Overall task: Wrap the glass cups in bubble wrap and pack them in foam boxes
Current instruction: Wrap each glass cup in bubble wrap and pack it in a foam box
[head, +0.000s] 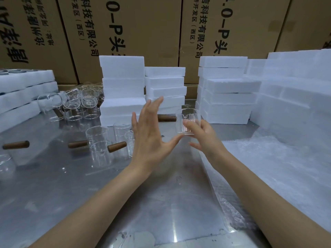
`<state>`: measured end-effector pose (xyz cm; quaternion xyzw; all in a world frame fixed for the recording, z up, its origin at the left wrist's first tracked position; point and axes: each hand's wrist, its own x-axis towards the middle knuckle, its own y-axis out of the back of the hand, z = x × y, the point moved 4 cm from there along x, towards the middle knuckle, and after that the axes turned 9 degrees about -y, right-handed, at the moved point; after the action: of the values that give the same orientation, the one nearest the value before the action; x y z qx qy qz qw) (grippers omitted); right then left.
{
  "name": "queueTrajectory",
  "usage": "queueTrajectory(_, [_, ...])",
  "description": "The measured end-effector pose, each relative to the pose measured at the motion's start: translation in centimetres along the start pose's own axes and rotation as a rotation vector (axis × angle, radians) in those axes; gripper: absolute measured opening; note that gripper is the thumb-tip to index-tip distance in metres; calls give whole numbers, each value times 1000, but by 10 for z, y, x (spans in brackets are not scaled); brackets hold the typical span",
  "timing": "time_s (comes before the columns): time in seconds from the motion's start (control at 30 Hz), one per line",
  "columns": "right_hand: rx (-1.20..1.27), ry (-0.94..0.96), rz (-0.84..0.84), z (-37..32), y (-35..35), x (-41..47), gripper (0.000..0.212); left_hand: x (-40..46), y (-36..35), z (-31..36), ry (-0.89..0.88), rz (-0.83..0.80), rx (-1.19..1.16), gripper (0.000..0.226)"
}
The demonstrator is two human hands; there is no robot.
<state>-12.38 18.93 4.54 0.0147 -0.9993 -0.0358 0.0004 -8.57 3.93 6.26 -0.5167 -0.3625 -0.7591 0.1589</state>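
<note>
A: Nearest us, bubble wrap (pixel 268 167) lies spread along the table's (pixel 89 194) right side. The right hand (pixel 206 138) pinches a glass cup (pixel 188 120) in the air above it.

B: The left hand (pixel 150 135) is spread flat, holding nothing. No wrapping yet, I'd say; next, that cup goes down onto the wrap. Foam boxes (pixel 164 86) wait behind

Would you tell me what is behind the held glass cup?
Behind the glass cup, gripped by the right hand, are stacked foam boxes and a wooden handle. The boxes hide what lies behind them.
</note>
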Motion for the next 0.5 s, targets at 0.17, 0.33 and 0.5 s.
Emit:
queueTrajectory(0.17, [108, -38, -41, -2, -1, -1, 48, -2, -3, -3, 98, -29, -135, 95])
queueTrajectory(0.33, [143, -70, -178, -2, -5, -5, 43, -4, -11, -9, 155, -118, -288, 63])
queueTrajectory(0.5, [113, -92, -267, -4, -12, -8, 58, -3, -9, -11, 164, -86, -283, 48])
